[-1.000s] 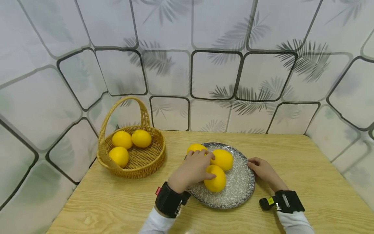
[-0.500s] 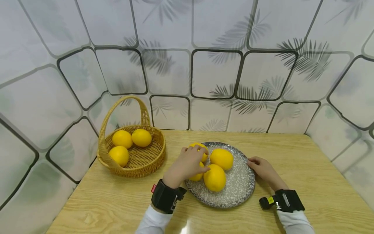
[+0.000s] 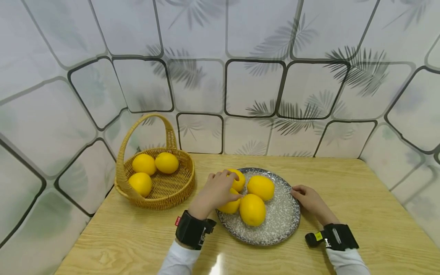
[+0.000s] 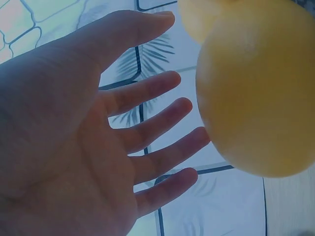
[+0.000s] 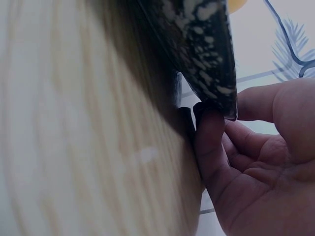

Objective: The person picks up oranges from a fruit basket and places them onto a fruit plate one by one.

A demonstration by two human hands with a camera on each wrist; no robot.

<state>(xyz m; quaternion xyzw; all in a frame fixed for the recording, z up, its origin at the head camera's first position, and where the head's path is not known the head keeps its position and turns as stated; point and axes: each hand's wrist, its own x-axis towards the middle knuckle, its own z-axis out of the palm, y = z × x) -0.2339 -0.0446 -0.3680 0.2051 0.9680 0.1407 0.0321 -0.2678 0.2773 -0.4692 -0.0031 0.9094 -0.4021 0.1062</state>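
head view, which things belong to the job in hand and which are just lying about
In the job:
- speckled plate, its rim pinched by the right hand
- four yellow lemons on it, the left hand at the leftmost two

Probably not in use right now:
- wicker basket and its three lemons, untouched, though the matching fruit hints they may belong too

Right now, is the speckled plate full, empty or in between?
In between: four yellow lemons show on the speckled plate, while much of its right side lies bare.
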